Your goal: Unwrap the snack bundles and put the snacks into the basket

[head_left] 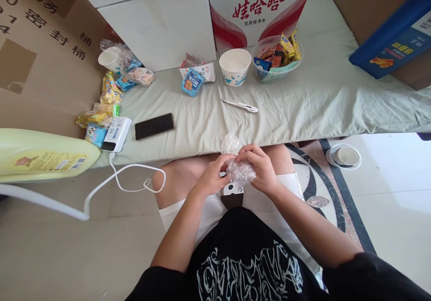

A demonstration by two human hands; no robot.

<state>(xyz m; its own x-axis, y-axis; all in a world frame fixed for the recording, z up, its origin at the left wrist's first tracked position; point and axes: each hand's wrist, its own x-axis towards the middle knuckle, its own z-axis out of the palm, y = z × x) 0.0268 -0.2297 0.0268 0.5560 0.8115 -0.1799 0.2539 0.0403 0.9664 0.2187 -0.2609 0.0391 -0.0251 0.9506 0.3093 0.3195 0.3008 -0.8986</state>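
Observation:
Over my lap, just off the front edge of the cloth-covered surface, both hands pinch a crumpled clear plastic wrap (240, 173). My left hand (214, 174) has thumb and fingers closed at its left side. My right hand (261, 168) curls its fingers over the right side and top. A loose part of the plastic sticks up beyond the fingers. Whether anything sits inside the wrap I cannot make out. Beyond the hands lie a white utility knife (239, 105) and a dark-screened phone (155, 126).
A paper cup (235, 67) stands by a clear bowl of packaged snacks (278, 58). Snack packets (192, 82) lie left of the cup. A white power bank (117, 135) trails a cable (128, 189) near a yellow jug (43, 155). Cartons (161, 27) line the back.

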